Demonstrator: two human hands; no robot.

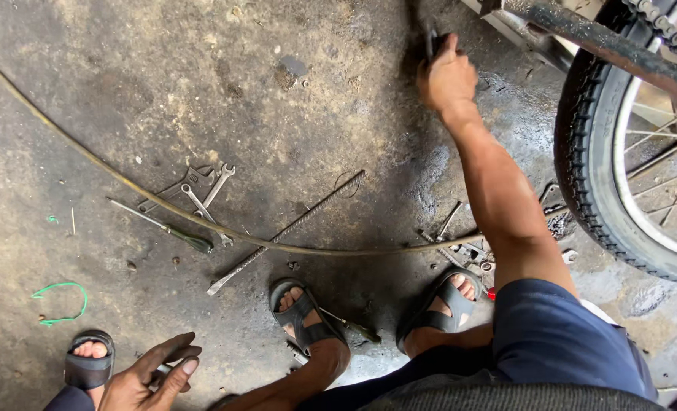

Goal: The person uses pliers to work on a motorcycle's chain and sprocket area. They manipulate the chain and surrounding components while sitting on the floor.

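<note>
Head view: a dark, slim tool (430, 42), long axis toward twelve o'clock, is gripped by the right hand (448, 76); the left hand (150, 377) is held loosely open.

The right hand (446, 76) holds a dark tool (432, 42) near the bike wheel (582, 160). Left of the wheel, wrenches (201, 194) lie on the floor (125, 76).
</note>
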